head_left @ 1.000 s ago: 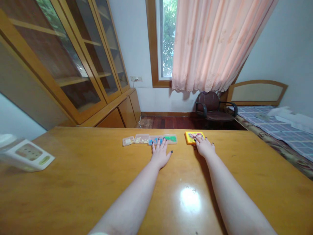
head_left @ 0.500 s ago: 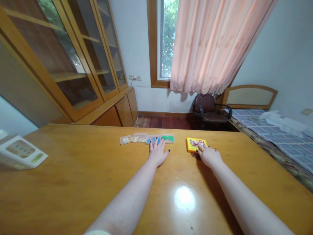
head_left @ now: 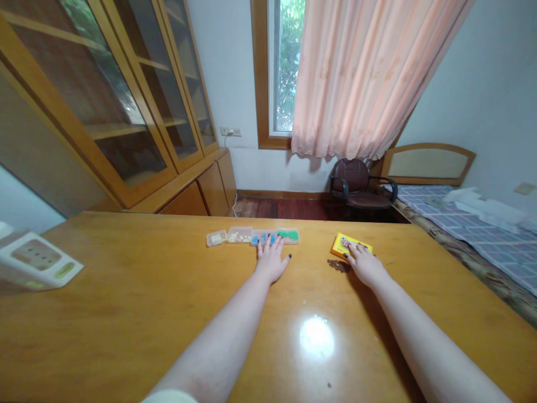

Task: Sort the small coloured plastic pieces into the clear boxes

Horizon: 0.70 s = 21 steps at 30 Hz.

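Note:
My left hand (head_left: 272,262) lies flat on the wooden table (head_left: 126,291), fingers spread, its fingertips touching a row of small clear boxes (head_left: 251,236) that hold white, blue and green beads. My right hand (head_left: 366,265) rests with its fingers on the near edge of a small yellow box (head_left: 348,244), which sits turned at an angle. A little patch of dark small pieces (head_left: 339,265) lies on the table just left of my right hand.
A white device (head_left: 36,263) sits at the table's left edge. Beyond the table are wooden glass-door cabinets (head_left: 126,112), a dark office chair (head_left: 358,187), a window with a pink curtain (head_left: 361,78) and a bed (head_left: 474,224) at right.
My right hand has slid the yellow box to the right and turned it. A patch of dark small pieces now shows where the box lay. My left hand has stayed put.

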### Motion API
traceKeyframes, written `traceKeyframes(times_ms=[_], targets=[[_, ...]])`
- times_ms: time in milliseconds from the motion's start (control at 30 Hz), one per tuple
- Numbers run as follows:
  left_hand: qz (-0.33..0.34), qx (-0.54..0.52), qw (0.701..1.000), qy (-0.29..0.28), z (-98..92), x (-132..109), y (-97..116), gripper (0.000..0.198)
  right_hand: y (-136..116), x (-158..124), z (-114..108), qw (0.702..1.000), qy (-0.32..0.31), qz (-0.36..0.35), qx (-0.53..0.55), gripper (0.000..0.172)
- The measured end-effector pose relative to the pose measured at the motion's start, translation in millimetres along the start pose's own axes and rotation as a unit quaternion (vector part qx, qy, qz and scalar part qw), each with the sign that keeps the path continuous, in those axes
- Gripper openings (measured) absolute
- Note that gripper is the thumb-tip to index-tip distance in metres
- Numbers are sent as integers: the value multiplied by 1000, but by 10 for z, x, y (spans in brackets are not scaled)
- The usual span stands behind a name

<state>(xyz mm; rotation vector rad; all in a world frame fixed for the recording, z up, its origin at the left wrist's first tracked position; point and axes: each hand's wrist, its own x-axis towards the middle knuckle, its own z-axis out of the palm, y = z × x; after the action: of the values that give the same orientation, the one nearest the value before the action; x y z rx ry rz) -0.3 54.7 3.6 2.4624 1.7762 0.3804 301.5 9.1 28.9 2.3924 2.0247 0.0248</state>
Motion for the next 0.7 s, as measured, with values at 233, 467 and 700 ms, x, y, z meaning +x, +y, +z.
traceKeyframes(times_ms=[233, 467, 700], targets=[[-1, -16, 1000, -3, 12, 12, 1, 64, -426, -260, 271, 999, 24, 32, 19, 80], [0, -5, 1000, -1, 11, 5, -4, 62, -935, -457, 252, 997, 78, -4, 28, 79], [-9, 2, 1000, 4, 4, 6, 4, 58, -1135, -457, 195, 989, 73, -124, 46, 71]])
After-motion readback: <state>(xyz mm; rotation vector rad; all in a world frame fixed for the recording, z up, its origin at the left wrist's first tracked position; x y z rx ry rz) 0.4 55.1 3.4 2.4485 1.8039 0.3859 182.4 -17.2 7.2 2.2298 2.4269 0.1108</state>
